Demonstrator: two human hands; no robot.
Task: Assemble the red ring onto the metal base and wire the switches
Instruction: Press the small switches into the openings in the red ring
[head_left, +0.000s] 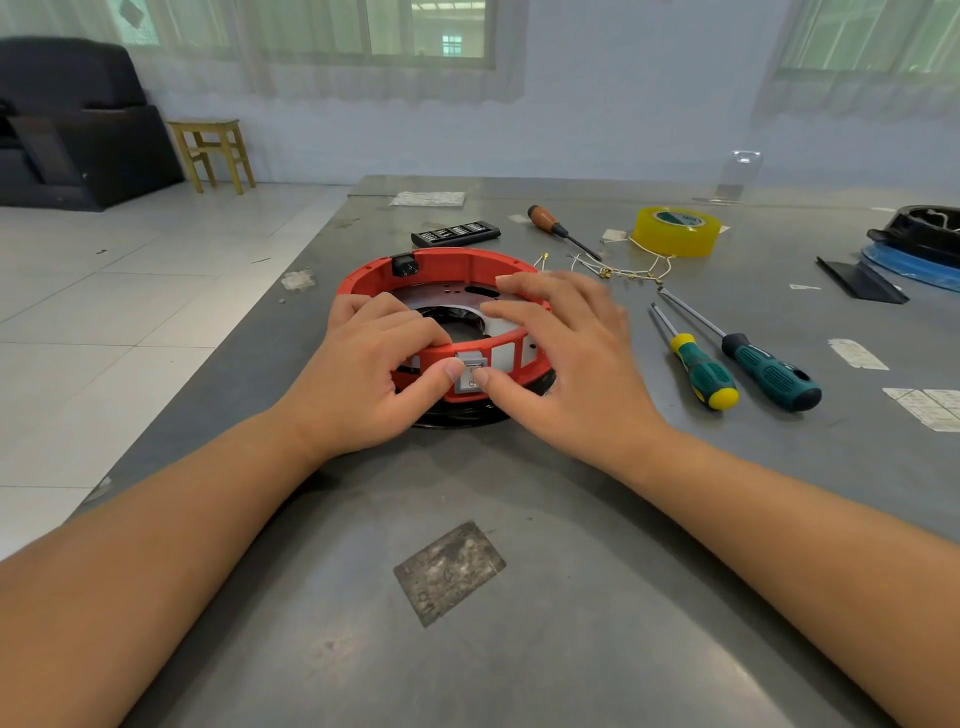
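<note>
Head view looks down on a grey metal table (519, 649) where the red ring (441, 265) sits on the metal base (447, 301), straight in front of the person. A grey switch (471, 373) sits in the ring's near wall. The left hand (374, 374) curls its fingers over the ring's near rim, thumb pressing the switch. The right hand (566, 364) spreads relaxed fingers over the ring, thumb tip at the switch. Loose wires (623, 270), a tape roll (677, 230) and two green screwdrivers (748, 358) lie to the right.

Three screwdrivers (737, 366), yellow tape roll (677, 230), bit case (456, 233), wooden stool (213, 153).
</note>
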